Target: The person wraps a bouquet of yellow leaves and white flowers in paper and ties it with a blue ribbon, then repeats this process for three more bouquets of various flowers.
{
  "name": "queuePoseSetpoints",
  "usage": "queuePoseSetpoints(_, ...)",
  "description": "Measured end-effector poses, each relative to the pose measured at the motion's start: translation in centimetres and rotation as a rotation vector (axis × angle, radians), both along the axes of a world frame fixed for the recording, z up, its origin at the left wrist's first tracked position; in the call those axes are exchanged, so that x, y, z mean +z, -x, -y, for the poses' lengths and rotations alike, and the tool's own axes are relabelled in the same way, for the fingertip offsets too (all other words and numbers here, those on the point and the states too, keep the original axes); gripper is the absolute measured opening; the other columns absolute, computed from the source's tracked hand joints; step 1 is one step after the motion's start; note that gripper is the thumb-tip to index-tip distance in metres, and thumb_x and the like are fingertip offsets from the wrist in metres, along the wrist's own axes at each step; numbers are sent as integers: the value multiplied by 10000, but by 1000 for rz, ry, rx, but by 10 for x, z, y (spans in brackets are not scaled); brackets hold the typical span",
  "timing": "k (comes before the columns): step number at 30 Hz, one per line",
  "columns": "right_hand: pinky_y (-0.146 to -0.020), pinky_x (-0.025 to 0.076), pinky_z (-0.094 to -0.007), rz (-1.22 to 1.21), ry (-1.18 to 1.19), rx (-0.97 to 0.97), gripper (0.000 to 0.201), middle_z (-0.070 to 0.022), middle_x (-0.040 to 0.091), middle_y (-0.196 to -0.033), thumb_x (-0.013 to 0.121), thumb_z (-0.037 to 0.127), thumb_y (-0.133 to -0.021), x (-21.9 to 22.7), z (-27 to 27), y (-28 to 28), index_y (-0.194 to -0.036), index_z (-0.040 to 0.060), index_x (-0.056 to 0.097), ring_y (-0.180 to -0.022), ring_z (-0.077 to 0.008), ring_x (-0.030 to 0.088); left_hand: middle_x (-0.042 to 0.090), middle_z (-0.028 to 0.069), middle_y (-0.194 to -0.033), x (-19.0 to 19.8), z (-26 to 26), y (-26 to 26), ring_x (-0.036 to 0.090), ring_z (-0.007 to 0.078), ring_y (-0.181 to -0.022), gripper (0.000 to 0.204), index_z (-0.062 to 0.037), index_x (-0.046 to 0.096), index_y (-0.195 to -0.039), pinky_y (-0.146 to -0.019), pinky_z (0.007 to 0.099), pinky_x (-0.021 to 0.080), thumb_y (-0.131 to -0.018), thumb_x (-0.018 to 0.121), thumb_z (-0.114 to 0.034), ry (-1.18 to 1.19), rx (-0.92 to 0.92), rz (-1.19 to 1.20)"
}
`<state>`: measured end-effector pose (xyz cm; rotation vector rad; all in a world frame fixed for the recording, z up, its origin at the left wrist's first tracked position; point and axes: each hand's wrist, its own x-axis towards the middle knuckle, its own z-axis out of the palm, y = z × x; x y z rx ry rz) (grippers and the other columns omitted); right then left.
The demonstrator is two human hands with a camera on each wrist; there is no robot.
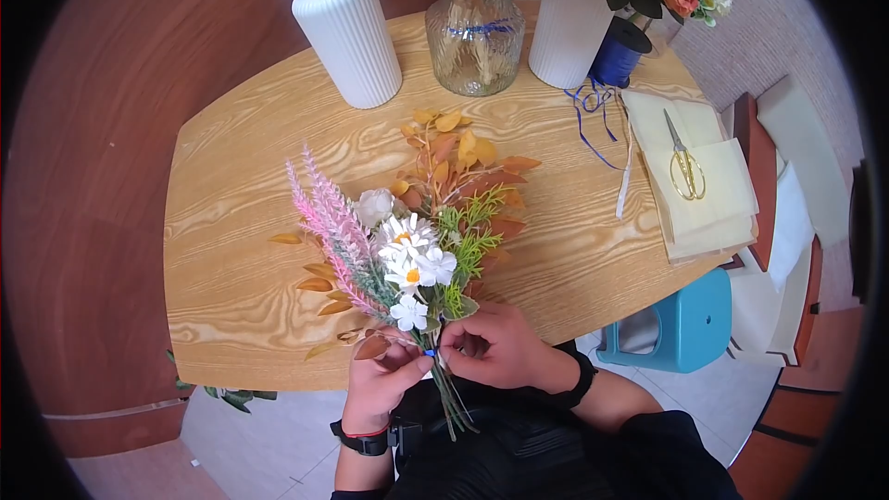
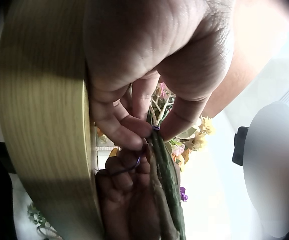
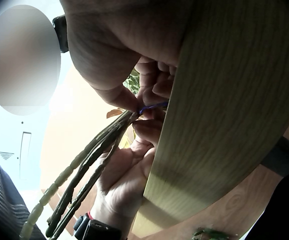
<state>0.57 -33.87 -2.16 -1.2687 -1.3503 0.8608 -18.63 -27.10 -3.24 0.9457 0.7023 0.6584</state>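
A bouquet of artificial flowers (image 1: 407, 245), with white daisies, pink spikes and orange leaves, lies over the table's near edge. Its green stems (image 1: 449, 398) (image 2: 167, 185) (image 3: 84, 165) hang past the edge toward the body. A blue ribbon (image 1: 430, 353) (image 2: 156, 128) (image 3: 152, 107) goes round the stems just below the blooms. The left hand (image 1: 384, 375) (image 2: 154, 65) pinches at the ribbon and stems from the left side. From the right, the right hand (image 1: 500, 347) (image 3: 129, 55) has curled fingers pinching at the ribbon; part of its grip is hidden.
A wooden table (image 1: 241, 176) holds a white ribbed vase (image 1: 352, 42), a glass vase (image 1: 475, 37) with stems, another white vase (image 1: 568, 28), and a blue ribbon spool (image 1: 619, 54). Gold-handled scissors (image 1: 686, 167) lie on cream paper (image 1: 704, 222) at right. A teal stool (image 1: 690, 324) stands below.
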Motion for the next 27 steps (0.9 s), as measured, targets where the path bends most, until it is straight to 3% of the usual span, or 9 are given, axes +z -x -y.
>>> queuePoseSetpoints(25, -499, 461, -244, 2, 2, -8, 78, -16, 614, -681, 728, 99, -807, 1, 1, 1, -844, 60, 671, -544, -110, 592, 594, 37, -883, -6, 0, 2, 553, 106, -781, 339, -28, 553, -1004, -672, 248, 454, -748, 734, 102, 82, 16, 6)
queuePoseSetpoints(27, -501, 461, -244, -7, 9, -8, 78, -18, 613, -680, 727, 98, -808, 1, 1, 1, -844, 60, 670, -545, -111, 591, 609, 64, -978, -12, 0, 5, 580, 143, -877, 363, 1, 564, -1060, -792, 290, 480, -749, 664, 161, 78, -1, 79)
